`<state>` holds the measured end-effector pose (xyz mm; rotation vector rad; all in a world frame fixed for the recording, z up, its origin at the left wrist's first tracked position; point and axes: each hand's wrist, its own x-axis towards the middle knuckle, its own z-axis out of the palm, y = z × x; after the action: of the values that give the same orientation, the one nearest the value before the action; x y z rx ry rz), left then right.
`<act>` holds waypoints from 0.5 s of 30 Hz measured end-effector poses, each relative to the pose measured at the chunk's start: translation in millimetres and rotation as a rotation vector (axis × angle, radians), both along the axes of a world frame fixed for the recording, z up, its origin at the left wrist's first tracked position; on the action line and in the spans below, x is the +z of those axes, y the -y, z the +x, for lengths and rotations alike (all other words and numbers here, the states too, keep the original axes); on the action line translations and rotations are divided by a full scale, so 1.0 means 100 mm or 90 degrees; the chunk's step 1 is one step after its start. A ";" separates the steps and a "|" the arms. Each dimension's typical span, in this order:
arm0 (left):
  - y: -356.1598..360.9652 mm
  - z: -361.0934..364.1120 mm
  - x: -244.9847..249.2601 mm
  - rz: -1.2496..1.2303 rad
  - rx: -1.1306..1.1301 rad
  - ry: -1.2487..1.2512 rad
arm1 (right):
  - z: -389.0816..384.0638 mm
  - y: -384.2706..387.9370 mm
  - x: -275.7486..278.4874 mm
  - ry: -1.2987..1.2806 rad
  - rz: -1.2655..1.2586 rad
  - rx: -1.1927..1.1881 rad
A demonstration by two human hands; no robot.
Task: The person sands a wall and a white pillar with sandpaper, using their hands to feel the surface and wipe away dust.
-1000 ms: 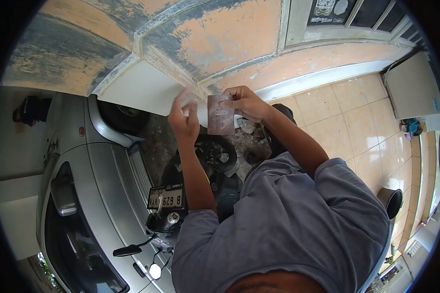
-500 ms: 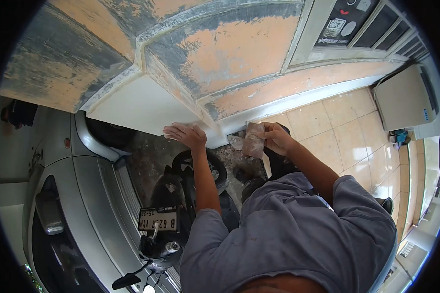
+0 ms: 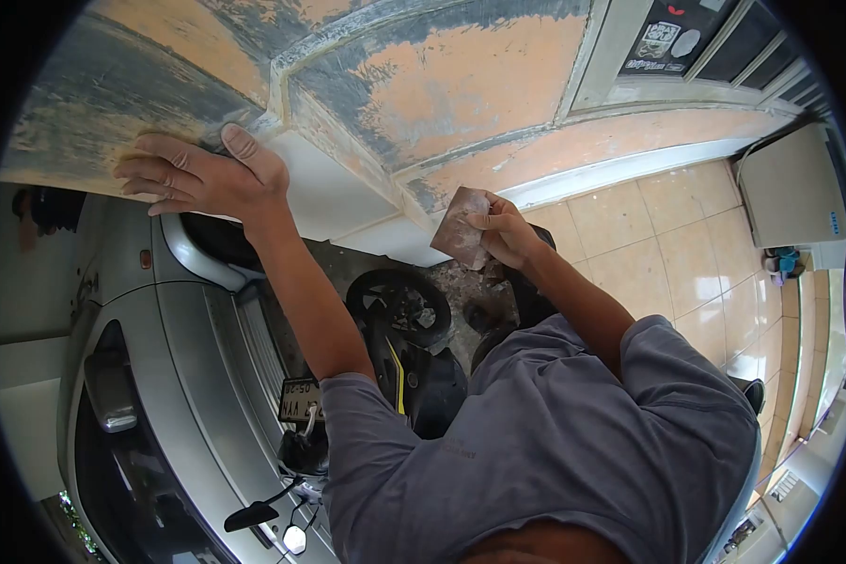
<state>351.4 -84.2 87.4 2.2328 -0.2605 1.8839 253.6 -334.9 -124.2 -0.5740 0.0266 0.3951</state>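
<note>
My right hand pinches a folded, brownish piece of sandpaper between thumb and fingers. White dust marks its face, and it overlaps the base of the wall in this view. Up at the left, my left hand is open with fingers spread and thumb out, right at the lower part of the wall panel. It holds nothing. The wall has patches of peach paint and rough grey, with raised pale trim between the panels. Below the trim is a smooth white section.
A silver car stands close on the left. Beneath my left arm is a parked motorcycle with its wheel toward the wall. Cream floor tiles and a whitish box-like unit lie to the right, by a window.
My left hand has moved up and left to the panel, its fingers spreading. My right hand has shifted slightly up and left, turning the sandpaper so more of its face shows.
</note>
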 end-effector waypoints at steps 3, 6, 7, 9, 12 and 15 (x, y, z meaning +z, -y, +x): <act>-0.03 -0.02 0.05 0.049 0.038 -0.013 | 0.07 -0.20 -0.25 -0.044 0.074 -0.043; -0.10 -0.02 -0.02 0.130 0.048 -0.004 | 0.28 -0.49 -0.35 0.069 -0.039 -0.215; -0.11 -0.02 -0.01 0.143 0.042 -0.006 | 0.39 -0.57 -0.20 0.160 -0.257 -0.295; -0.12 -0.03 0.00 0.168 0.034 -0.010 | 0.58 -0.76 0.18 0.347 -0.507 -0.443; -0.08 -0.04 -0.01 0.156 0.049 -0.009 | 0.67 -1.08 0.84 0.526 -0.478 -0.365; -0.03 -0.06 -0.02 0.130 0.049 -0.022 | 0.70 -1.27 0.98 0.569 -0.379 -0.418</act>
<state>345.0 -81.2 85.8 2.4381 -0.3816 1.9333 323.8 -208.0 -25.9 -1.2387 -0.5297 -0.5541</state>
